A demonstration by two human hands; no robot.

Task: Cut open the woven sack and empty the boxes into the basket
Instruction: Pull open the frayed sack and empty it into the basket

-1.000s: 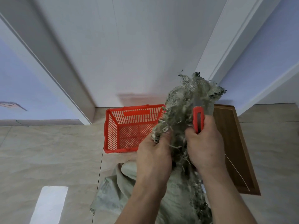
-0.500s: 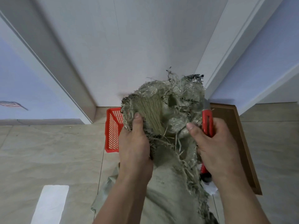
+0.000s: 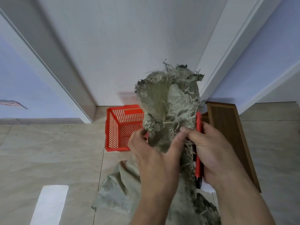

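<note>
A grey-green woven sack (image 3: 168, 101) stands in front of me, its frayed top bunched up with loose threads sticking out. My left hand (image 3: 155, 153) grips the sack's neck from the left. My right hand (image 3: 211, 150) holds a red utility knife (image 3: 198, 143) upright against the sack's right side, with thumb and fingers pinching the fabric too. A red plastic basket (image 3: 120, 125) sits empty on the floor behind the sack, partly hidden by it. No boxes are visible.
A brown wooden panel (image 3: 227, 132) lies on the tiled floor to the right. A white door and frame (image 3: 113, 46) rise behind the basket. A bright patch of light (image 3: 50, 203) falls on the floor at lower left.
My hands have come closer together and lower on the sack's neck. The frayed top, spread wide half a second ago, is now bunched and stands taller. More of the basket shows.
</note>
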